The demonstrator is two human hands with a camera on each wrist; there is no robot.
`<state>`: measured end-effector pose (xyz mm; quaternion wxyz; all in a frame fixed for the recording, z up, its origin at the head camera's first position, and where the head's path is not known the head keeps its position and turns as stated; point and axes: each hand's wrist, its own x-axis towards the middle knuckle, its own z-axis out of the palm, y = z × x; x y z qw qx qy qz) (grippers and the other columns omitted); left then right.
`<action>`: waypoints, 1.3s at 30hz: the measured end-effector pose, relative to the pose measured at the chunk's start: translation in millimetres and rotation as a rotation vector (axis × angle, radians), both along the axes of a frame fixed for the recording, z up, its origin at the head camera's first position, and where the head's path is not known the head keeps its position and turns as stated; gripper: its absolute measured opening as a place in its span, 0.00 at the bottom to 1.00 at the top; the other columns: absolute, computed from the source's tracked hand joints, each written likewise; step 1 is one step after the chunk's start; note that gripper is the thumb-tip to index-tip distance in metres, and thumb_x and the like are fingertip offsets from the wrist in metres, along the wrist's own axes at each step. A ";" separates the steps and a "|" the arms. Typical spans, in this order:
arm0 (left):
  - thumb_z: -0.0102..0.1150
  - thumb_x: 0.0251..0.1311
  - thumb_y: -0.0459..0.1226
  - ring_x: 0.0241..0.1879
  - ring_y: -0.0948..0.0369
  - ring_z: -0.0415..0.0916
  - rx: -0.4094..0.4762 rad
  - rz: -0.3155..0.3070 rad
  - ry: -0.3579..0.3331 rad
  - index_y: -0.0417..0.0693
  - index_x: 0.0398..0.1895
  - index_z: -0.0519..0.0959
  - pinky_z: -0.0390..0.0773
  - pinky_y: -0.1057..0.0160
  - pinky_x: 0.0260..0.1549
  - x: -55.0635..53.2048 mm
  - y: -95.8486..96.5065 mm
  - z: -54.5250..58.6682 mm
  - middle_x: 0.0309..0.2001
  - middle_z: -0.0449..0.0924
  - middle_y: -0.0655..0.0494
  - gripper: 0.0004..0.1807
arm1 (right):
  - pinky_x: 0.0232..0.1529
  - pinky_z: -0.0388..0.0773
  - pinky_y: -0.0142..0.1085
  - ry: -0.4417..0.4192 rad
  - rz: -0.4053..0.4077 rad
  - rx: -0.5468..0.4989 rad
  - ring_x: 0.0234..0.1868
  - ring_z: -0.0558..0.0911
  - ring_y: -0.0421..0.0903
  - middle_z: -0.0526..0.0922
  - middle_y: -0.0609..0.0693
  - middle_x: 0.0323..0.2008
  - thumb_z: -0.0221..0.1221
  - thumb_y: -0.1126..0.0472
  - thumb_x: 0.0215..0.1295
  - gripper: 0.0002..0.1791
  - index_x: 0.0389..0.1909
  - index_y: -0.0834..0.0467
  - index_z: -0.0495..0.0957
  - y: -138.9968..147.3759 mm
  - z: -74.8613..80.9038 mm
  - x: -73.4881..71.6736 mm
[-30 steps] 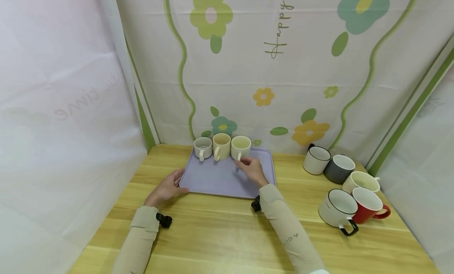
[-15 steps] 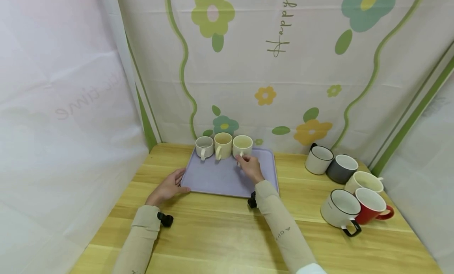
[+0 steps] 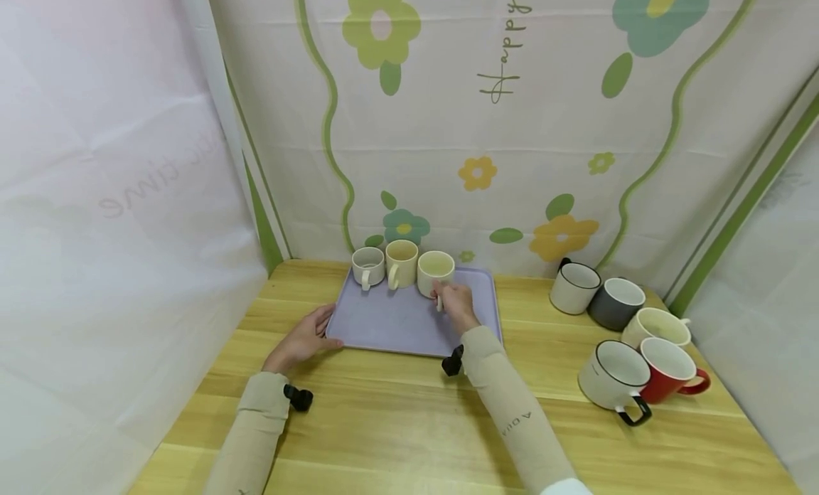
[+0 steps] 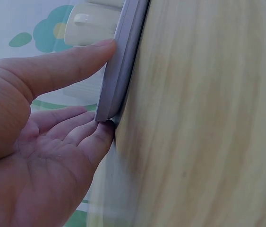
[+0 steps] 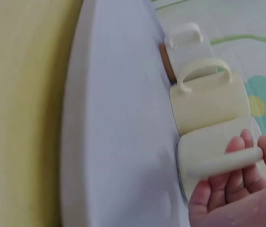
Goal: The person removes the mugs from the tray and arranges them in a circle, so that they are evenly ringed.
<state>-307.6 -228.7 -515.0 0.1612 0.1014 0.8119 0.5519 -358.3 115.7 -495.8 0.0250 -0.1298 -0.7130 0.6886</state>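
My right hand (image 3: 458,304) grips the handle of a cream mug (image 3: 431,276), which stands upright at the right end of a row on a lilac tray (image 3: 384,324). In the right wrist view, my thumb is at one end of the handle (image 5: 225,163) and several fingers pass behind it. Beside that mug are a taller pale-yellow mug (image 3: 406,267) and a low white mug (image 3: 360,267), handles toward me. My left hand (image 3: 302,342) is at the tray's front left corner, thumb on the front rim and straight fingers along the left side.
On the right of the wooden table (image 3: 397,424) stand a white mug with a black rim (image 3: 568,296), a dark grey mug (image 3: 608,310), a cream mug (image 3: 640,331), a red mug (image 3: 662,388) and another black-rimmed mug (image 3: 604,388). A flowered curtain (image 3: 416,125) hangs behind.
The mug in my right hand has come slightly toward me, out of line with the other two, and its handle has swung a little to the right. My left hand stays at the tray corner.
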 end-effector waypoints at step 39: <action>0.67 0.69 0.30 0.86 0.41 0.39 -0.003 0.004 -0.016 0.38 0.86 0.42 0.52 0.44 0.83 4.6 1.6 3.6 0.87 0.37 0.39 0.52 | 0.48 0.84 0.29 -0.020 0.023 -0.212 0.38 0.84 0.38 0.88 0.42 0.30 0.59 0.59 0.80 0.14 0.37 0.59 0.90 111.9 42.2 150.2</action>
